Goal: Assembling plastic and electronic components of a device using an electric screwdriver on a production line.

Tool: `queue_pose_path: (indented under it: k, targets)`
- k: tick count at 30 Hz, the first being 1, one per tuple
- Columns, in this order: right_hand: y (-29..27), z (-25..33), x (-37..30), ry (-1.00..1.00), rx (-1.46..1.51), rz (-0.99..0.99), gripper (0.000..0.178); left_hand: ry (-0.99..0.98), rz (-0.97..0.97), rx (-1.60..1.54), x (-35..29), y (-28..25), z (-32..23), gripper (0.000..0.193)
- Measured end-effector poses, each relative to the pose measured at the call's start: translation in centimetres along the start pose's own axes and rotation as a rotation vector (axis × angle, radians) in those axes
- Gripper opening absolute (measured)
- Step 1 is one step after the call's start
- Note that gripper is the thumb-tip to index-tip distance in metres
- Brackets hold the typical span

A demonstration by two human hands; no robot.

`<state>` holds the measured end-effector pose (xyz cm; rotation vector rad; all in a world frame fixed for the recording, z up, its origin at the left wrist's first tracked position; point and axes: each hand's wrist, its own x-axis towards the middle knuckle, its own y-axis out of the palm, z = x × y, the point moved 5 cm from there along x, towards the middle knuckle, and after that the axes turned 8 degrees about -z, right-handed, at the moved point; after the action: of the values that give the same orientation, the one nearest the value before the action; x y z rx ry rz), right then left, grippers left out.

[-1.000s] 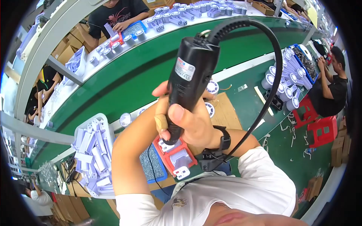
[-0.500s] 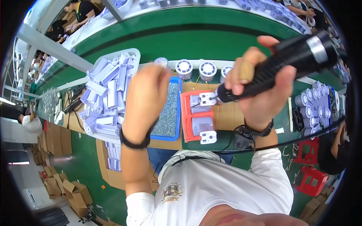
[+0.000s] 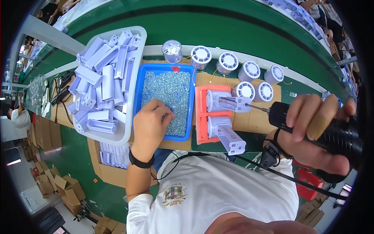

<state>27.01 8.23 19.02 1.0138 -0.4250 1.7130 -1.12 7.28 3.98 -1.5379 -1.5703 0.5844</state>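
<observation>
My right hand (image 3: 317, 128) grips a black electric screwdriver (image 3: 278, 115). Its bit reaches left to the end of a white plastic housing (image 3: 242, 104); whether the tip touches is too small to tell. That housing is seated in the upper slot of a red fixture (image 3: 201, 120). A second white housing (image 3: 231, 139) fills the lower slot, its free end jutting toward me. Over a blue tray (image 3: 191, 113) of small silvery screws (image 3: 163, 87), my left hand (image 3: 152, 119) has thumb and fingers pinched together. Anything between those fingertips is hidden.
Left of the blue tray stands a pale bin (image 3: 141, 50) heaped with white housings. Several round white fan units (image 3: 228, 63) with thin wires line the far side. Under the fixture lies cardboard (image 3: 259, 121). A black cable (image 3: 288, 178) crosses by my right forearm.
My left hand has come down nearer me, onto the screws, from the tray's far side. My right hand and the screwdriver have moved right and nearer me. The view has shifted too.
</observation>
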Motion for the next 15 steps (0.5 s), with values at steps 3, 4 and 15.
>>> queue_pose_path:
  k: [3, 4, 15]
  targets:
    - [0.4, -0.2, 0.0, -0.016, 0.018, -0.053, 0.086, -0.006, -0.007, -0.187, 0.6, 0.0, -0.7, 0.011]
    - [0.4, -0.3, 0.0, -0.030, 0.027, -0.079, 0.086, -0.007, -0.016, -0.278, 0.8, 0.1, -1.1, 0.011]
    - [-0.6, -0.5, -0.2, -0.008, 0.013, -0.192, 0.076, 0.134, 0.006, -0.394, 3.3, 1.2, -3.9, 0.008]
